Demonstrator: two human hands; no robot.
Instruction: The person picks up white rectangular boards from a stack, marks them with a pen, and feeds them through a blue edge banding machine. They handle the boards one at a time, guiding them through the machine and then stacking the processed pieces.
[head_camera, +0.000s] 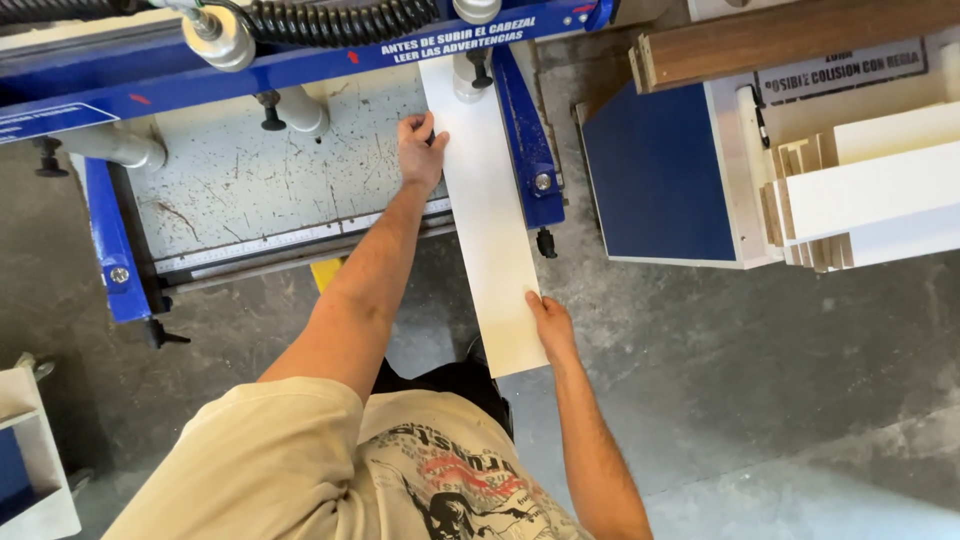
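White board (487, 210), long and narrow, is lying lengthwise across the front edge of the machine table (250, 170), its far end sitting under the blue crossbeam (300, 62) and its near end overhanging the concrete floor (760, 390). Left hand (419, 152) is resting on the board's left edge near the far end, fingers curled over that edge and the thumb lying on the table side; it is gripping the edge rather than lying flat. Right hand (549, 322) is pressing against the board's right edge close to the near end, fingers held together and extended along the edge, thumb touching the top face. Both forearms are reaching forward from a beige printed shirt (330, 460). A blue guide bracket (527, 140) is standing just beside the board's right edge on the table. A metal ruler strip (280, 243) is running along the table front, to the left of the board. To the right, well apart from the hands, a blue and white cabinet (665, 175) is holding stacked white panels (870, 190), with a brown wooden plank (790, 35) lying above them.
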